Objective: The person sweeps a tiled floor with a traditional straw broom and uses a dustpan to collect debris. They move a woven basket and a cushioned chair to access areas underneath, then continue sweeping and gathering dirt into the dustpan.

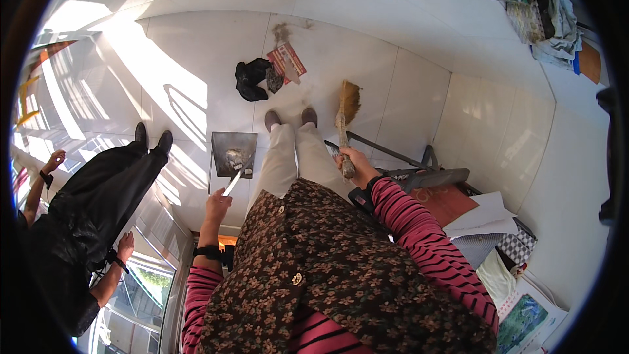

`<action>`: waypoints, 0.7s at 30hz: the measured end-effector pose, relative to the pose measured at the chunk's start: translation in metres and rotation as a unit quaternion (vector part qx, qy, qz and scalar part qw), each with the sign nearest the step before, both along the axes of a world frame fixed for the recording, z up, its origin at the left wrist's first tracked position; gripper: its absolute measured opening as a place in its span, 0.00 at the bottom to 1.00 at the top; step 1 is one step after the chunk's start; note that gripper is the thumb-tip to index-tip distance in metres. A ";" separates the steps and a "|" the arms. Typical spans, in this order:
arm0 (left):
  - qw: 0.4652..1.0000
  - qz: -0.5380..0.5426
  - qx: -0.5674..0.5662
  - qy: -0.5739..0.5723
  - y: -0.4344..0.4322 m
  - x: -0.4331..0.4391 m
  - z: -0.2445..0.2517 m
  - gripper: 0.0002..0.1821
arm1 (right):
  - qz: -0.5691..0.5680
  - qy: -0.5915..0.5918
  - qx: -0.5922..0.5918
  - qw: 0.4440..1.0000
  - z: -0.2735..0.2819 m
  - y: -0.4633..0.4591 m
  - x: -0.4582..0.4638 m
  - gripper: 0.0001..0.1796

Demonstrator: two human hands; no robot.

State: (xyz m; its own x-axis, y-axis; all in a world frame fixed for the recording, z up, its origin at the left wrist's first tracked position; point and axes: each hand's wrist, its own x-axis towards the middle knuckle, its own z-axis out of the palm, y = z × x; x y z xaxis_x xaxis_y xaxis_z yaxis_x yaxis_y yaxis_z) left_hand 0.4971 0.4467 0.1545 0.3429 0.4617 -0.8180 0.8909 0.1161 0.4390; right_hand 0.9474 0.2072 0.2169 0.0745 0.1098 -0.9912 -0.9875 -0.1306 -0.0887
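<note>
My left hand [217, 204] grips the pale handle of a long-handled metal dustpan [221, 143]; crumpled scraps lie in its pan, left of my legs. In my right hand [358, 164] is a short straw hand broom [349, 103], its bristles pointing away from me over the floor to the right of my shoes. Ahead of my feet lie a black plastic bag [250, 80], a dark grey clump [274, 80] against it, and a red printed sheet [286, 63] with a pale torn piece on it. A patch of dust [281, 33] lies beyond the sheet, near the wall.
Another person in black [110, 177] stands at the left. A grey folding frame [432, 177] stands at my right, beside a red paper [442, 204], white sheets and a picture calendar [526, 319]. Papers and bags [545, 19] are piled at the upper right. A white wall borders the tiled floor.
</note>
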 end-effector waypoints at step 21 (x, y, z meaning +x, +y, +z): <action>0.998 0.040 -0.038 -0.006 0.006 -0.009 -0.016 0.26 | 0.086 -0.048 0.099 0.990 0.085 0.038 -0.005 0.11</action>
State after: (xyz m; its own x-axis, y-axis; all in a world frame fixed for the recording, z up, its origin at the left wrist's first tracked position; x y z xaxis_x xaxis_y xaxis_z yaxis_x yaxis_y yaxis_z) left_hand 0.4881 0.4526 0.1385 0.3173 0.4246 -0.8480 0.8720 0.2208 0.4368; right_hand 0.9422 0.2450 0.3020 0.1314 0.3200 -0.9383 -0.9377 -0.2669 -0.2223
